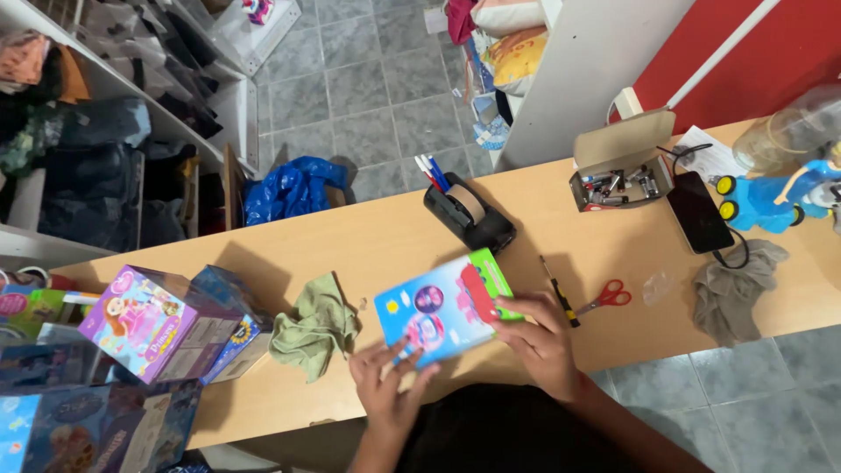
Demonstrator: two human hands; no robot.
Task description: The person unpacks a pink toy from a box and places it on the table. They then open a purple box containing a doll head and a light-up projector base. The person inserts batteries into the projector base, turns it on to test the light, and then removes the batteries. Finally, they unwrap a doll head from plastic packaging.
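Both hands forward, fingers curled in a grip.

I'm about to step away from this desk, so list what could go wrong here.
1. The flat blue cardboard toy box, held by the left hand and right hand, juts over the wooden table's front edge; a slip may drop it.
2. The red-handled scissors and black screwdriver lie beside the right hand; a sweep might knock them.
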